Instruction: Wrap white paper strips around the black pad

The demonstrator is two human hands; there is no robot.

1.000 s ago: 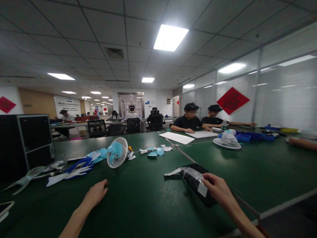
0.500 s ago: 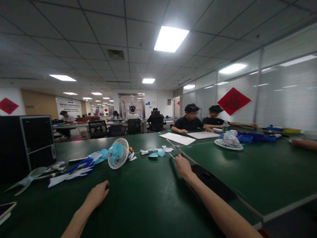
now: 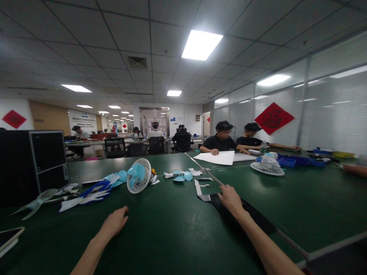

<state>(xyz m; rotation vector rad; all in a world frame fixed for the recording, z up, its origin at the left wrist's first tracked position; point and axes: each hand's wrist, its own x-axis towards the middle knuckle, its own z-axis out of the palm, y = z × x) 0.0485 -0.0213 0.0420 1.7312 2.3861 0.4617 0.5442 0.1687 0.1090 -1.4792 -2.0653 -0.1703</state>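
My right hand [image 3: 231, 198] rests on the near end of a flat black strip [image 3: 252, 215] that lies on the green table [image 3: 172, 236]; its fingers curl over the strip's edge. A grey tape strip [image 3: 199, 191] and small white scraps [image 3: 204, 185] lie just beyond that hand. My left hand [image 3: 114, 221] lies loosely curled on the bare table at lower left, holding nothing. A small white fan with blue blades [image 3: 139, 175] stands beyond it.
Blue and white loose fan blades [image 3: 88, 193] and clear ones [image 3: 37, 198] lie at left by a black computer case [image 3: 34, 160]. A phone [image 3: 10, 236] sits at the left edge. Other people sit across the table with white sheets [image 3: 220, 157] and a fan grille [image 3: 267, 168].
My right hand drew back from its far reach and settled on the black strip's end. The tape strip now lies on the table beyond it. My left hand stayed put.
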